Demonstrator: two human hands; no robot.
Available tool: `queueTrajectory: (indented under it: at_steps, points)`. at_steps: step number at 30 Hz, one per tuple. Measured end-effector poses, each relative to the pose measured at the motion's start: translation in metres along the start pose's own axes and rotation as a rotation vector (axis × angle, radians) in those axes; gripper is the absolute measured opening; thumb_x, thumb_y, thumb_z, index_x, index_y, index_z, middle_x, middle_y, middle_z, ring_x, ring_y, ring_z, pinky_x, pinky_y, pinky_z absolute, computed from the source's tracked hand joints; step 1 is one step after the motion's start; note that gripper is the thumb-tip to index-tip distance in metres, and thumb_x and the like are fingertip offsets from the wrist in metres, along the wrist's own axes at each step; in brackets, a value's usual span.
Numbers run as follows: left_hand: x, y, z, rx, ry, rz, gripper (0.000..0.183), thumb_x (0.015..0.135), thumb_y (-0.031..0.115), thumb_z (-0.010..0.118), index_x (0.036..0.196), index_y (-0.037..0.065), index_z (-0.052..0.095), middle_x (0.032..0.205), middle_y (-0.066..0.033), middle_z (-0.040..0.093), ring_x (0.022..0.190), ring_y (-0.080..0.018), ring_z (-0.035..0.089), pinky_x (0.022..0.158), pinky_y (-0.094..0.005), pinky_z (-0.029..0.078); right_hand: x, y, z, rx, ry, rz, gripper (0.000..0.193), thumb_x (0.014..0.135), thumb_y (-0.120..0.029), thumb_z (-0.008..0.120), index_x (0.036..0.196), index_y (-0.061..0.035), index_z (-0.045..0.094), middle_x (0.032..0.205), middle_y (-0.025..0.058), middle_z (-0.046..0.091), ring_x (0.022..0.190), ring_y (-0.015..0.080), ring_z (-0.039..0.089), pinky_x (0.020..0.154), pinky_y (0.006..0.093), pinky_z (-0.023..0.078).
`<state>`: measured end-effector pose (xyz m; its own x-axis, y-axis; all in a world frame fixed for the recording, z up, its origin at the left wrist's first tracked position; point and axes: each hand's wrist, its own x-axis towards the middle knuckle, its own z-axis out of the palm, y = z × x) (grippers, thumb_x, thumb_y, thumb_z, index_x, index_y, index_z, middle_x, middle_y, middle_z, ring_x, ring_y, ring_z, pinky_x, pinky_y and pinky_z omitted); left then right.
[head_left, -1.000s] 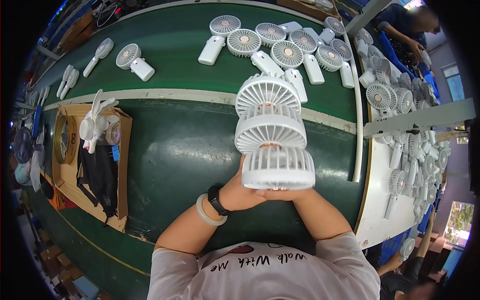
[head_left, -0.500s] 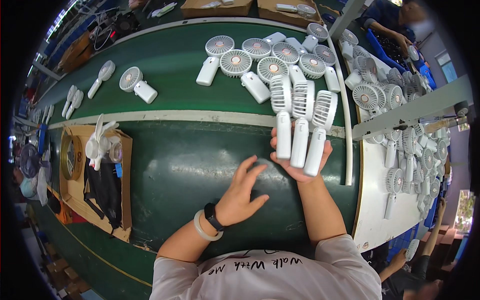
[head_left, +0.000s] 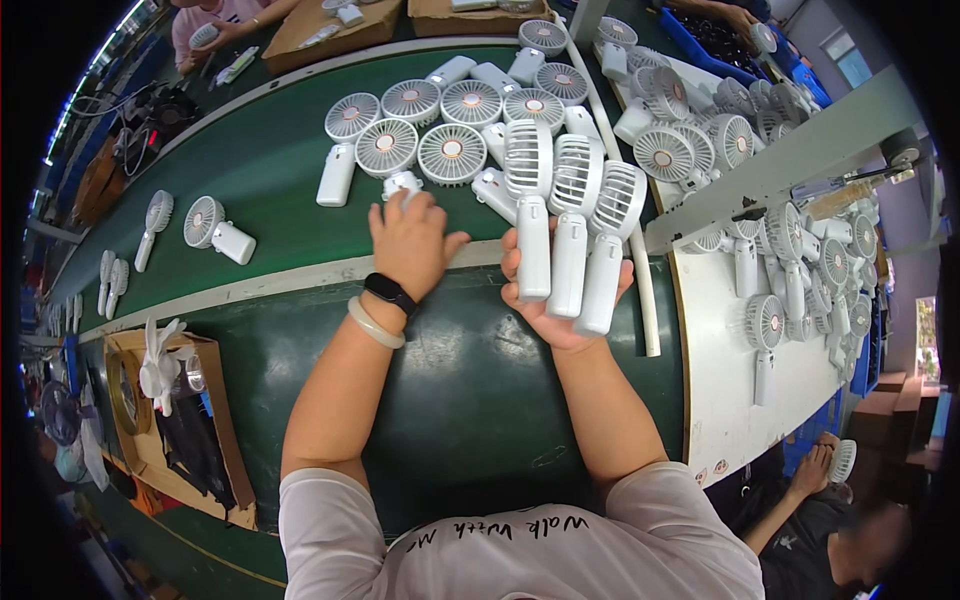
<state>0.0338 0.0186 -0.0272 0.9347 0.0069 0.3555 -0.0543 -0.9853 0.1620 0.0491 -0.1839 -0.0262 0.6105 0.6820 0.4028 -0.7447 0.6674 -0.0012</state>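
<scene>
My right hand (head_left: 565,318) is closed around the handles of three white handheld fans (head_left: 568,250), held side by side with their round caged heads pointing away from me. My left hand (head_left: 410,240) is stretched over the green belt, fingers spread and thumb apart. It lies over the handle of another white handheld fan (head_left: 386,148) and hides most of that handle. Beside this fan, several more white handheld fans (head_left: 452,154) lie in a cluster on the belt, most with their round grilles facing up.
A white side table (head_left: 720,420) on the right carries many piled fans. A grey metal bar (head_left: 790,160) crosses above it. At left stands a cardboard box (head_left: 225,420) with a black bag. More fans (head_left: 205,222) lie along the belt. Co-workers sit at far left and lower right.
My left hand has reached forward from above the near table onto a fan in the cluster. The view has swung, shifting the scene leftward. My right hand keeps its three fans.
</scene>
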Motion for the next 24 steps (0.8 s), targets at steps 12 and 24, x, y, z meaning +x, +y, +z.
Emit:
queueTrajectory:
  at_steps: [12,24]
  points:
    - [0.026,-0.104,-0.015,0.142,-0.178,-0.388,0.064,0.067,0.047,0.069,0.119,0.013,0.053,0.120,-0.0240,0.046,0.106,-0.0419,0.047,0.087,-0.0458,0.044,-0.001,0.005,0.000,0.042,-0.023,0.055,0.082,0.068,-0.056,0.070,0.131,-0.0125,0.042,0.132,0.0201,0.036,0.119,0.0344,0.042,0.093,0.0479,0.040]
    - [-0.079,-0.052,-0.080,0.060,0.050,-0.391,0.044,0.067,0.038,0.071,0.096,0.006,0.062,0.097,-0.0267,0.048,0.092,-0.0427,0.045,0.082,-0.0477,0.040,-0.012,0.027,0.023,-0.316,0.122,0.060,0.086,0.066,-0.053,0.070,0.133,-0.0104,0.037,0.131,0.0233,0.039,0.117,0.0384,0.046,0.094,0.0531,0.043]
